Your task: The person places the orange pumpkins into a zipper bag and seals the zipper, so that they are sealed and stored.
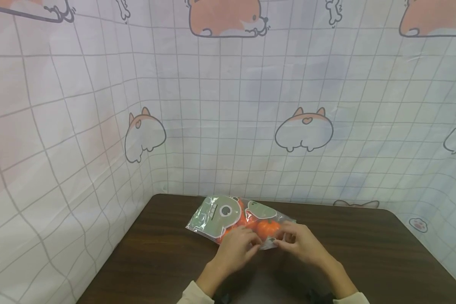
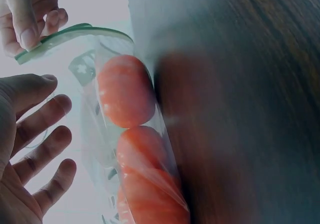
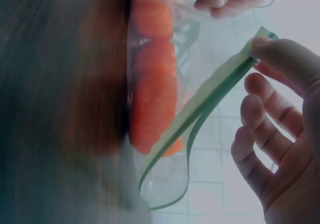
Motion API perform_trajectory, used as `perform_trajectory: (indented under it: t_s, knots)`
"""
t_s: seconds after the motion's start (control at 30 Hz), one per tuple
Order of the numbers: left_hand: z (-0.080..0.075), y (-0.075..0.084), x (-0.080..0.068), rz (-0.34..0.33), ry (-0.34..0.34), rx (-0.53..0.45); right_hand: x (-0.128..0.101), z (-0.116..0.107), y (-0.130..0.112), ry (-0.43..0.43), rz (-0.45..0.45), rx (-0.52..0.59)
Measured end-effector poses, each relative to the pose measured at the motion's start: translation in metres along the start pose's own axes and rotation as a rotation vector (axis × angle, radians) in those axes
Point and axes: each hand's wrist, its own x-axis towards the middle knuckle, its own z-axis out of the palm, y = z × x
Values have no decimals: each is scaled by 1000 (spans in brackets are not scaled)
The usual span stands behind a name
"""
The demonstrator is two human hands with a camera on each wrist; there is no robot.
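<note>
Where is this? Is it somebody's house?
Hard to say for sure. It looks like a small tabletop corner: a dark wooden table with a cartoon dog curtain hung round it. Two hands work at a clear zip bag of orange fruit.

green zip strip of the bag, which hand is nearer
Right. The right hand pinches the green zip strip at its end; the left hand is open beside the bag, just off it.
</note>
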Motion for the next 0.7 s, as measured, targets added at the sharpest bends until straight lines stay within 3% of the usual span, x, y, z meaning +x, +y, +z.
perform_trajectory:
  t_s: [0.4, 0.7]
  knots:
    - [2, -2, -1, 2, 45, 27, -1, -4, 2, 2, -1, 42]
    - [-1, -3, -2, -29, 78, 55, -2, -2, 3, 22, -74, 3]
